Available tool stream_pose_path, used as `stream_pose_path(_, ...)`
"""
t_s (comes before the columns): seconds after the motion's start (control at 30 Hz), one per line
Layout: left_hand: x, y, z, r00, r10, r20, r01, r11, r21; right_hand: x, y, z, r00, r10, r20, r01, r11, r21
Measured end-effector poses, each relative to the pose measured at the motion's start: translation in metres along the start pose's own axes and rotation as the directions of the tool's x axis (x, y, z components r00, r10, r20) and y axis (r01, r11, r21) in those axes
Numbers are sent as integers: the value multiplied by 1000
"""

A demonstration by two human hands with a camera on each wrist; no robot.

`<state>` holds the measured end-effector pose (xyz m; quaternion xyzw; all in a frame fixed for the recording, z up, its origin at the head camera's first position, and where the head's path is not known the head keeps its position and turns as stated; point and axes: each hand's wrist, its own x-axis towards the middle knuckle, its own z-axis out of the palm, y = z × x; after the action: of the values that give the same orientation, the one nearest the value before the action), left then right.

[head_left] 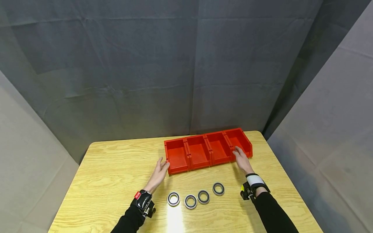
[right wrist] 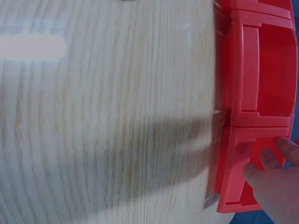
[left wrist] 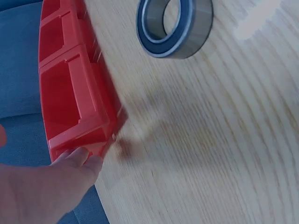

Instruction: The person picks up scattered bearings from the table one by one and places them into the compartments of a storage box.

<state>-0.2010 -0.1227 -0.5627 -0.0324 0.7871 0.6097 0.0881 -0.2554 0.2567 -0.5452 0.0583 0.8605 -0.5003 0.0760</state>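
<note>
A row of joined red bins [head_left: 199, 153] lies at a slant near the table's back edge. At its left end, my left hand [head_left: 158, 174] touches the outer side of the end bin; the left wrist view shows the fingertips [left wrist: 80, 155] against that bin. My right hand [head_left: 242, 161] is at the front of the rightmost bin, fingers extended over its opening in the right wrist view. Whether they press on it I cannot tell. Between the hands and nearer me lie several ball bearings, among them a leftmost bearing [head_left: 173, 205] and a rightmost bearing [head_left: 218, 194].
The wood-grain table [head_left: 116, 174] has a dark grey curtain [head_left: 140, 81] behind it. Pale panels stand on both sides, a left panel [head_left: 26, 161] and a right panel [head_left: 326, 129].
</note>
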Motion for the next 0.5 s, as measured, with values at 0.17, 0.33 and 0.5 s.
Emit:
stream_pose_path(0.17,0,4,2,1000,-16,-5,16,1000,-17,0,-3,0,1000,13,8,-13,998,58)
stream_pose_path(0.33,-2,7,3,1000,-22,2,22,999,-27,-1,-5,-1,999,26,20,-28,996,83)
stream_pose_path(0.5,-5,11,3,1000,-9,-7,9,1000,-24,-3,-5,-2,999,21,46,-26,994,109)
